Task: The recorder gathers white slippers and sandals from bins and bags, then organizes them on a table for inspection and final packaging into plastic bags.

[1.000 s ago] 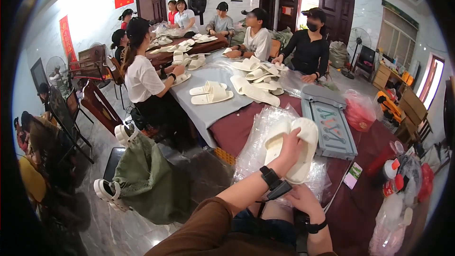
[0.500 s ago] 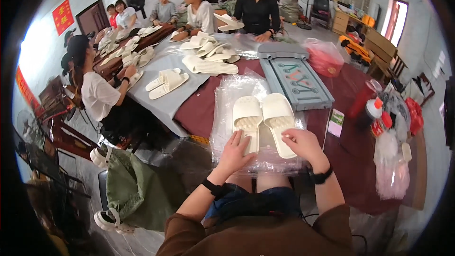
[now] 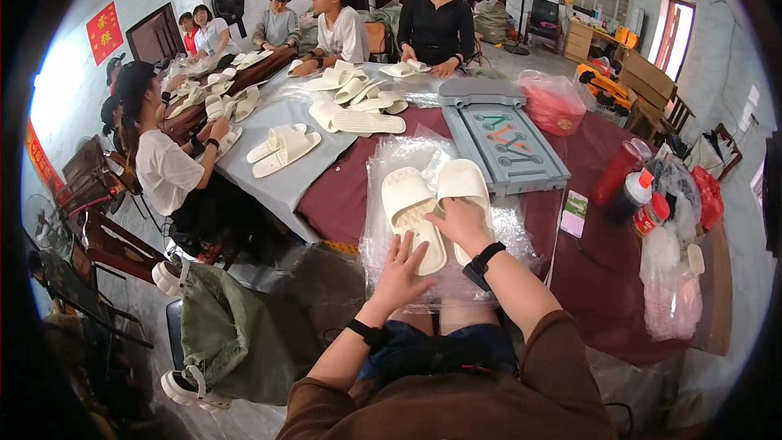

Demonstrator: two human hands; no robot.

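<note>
Cream slippers lie side by side on clear plastic bags at the near edge of the maroon table. Left hand rests flat, fingers spread, on the left slipper's heel; right hand lies loosely curled over the right one.

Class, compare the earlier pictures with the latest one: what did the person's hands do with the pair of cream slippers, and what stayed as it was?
The pair of cream slippers, first held up in the left hand, was laid flat, side by side, on the clear plastic bags. Now both hands rest on them, the right hand over the right slipper. The grey tray and the seated co-workers stayed put.
</note>
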